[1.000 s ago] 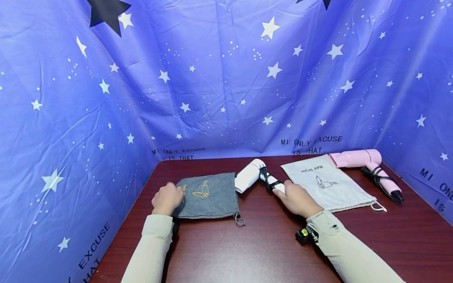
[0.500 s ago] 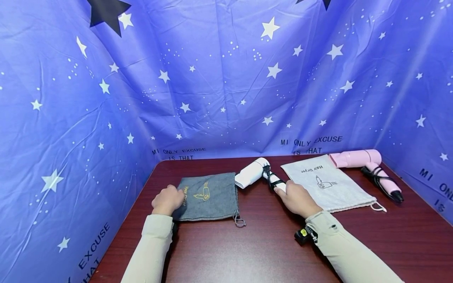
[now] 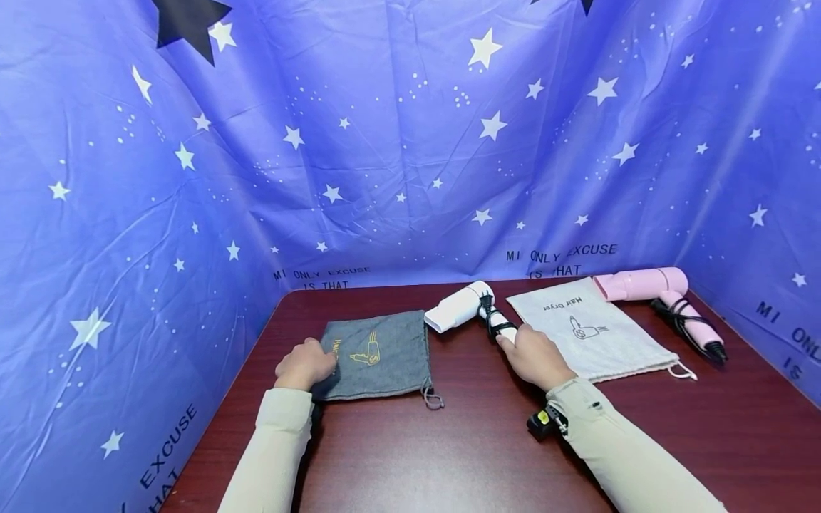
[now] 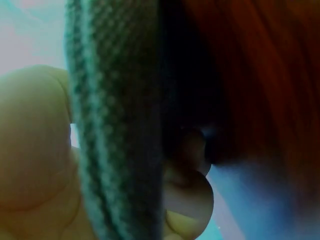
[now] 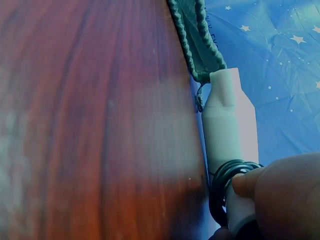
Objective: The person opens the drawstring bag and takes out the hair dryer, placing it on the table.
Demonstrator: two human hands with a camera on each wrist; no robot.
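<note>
My left hand (image 3: pixel 305 363) pinches the closed end of a grey drawstring bag (image 3: pixel 398 356) printed with a yellow hair dryer drawing. In the left wrist view the bag's cloth (image 4: pixel 117 125) lies between the thumb (image 4: pixel 32 140) and curled fingers. My right hand (image 3: pixel 539 358) grips the handle of a white hair dryer (image 3: pixel 458 308), whose black cord is wound round that handle. The dryer's nozzle points left, right at the upper corner of the bag's mouth. In the right wrist view the nozzle (image 5: pixel 225 87) overlaps the edge of the slightly parted bag opening (image 5: pixel 197 45).
To the right lies a pale drawstring bag (image 3: pixel 590 335) marked "Hair Dryer". Beyond it a pink hair dryer (image 3: pixel 648 283) with a wound black cord rests on the dark red table (image 3: pixel 398 456). A blue star-printed curtain (image 3: pixel 385 142) surrounds the table's back and sides.
The white dryer has turned and moved back, its nozzle going from beside the bag's mouth to its upper corner. The grey bag has settled flatter; the left hand still pinches it.
</note>
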